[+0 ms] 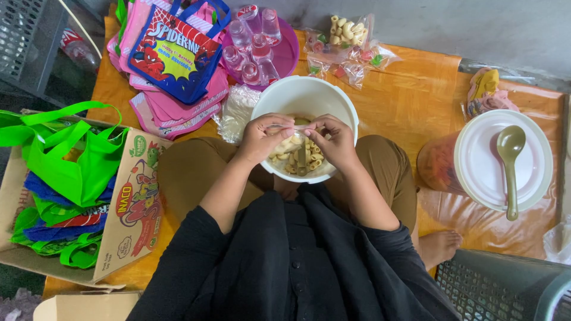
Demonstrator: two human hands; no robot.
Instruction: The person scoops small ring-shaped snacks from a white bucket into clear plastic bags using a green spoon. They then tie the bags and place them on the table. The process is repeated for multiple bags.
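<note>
While the person sits cross-legged on an orange mat, both hands meet over a white bowl resting in the lap. The left hand and the right hand each pinch an end of a small clear plastic bag with thumb and forefinger pressed together, the other fingers curled in. The bag is stretched between them, just above the pale ring-shaped snacks that fill the bowl.

Beyond the bowl stands a purple basin holding small clear bottles, and beside it lie sealed snack packets. A stack of pink and blue gift bags sits to the person's left, near a cardboard box stuffed with green tote bags. To the right, a tub with a white lid carries a grey-green spoon.
</note>
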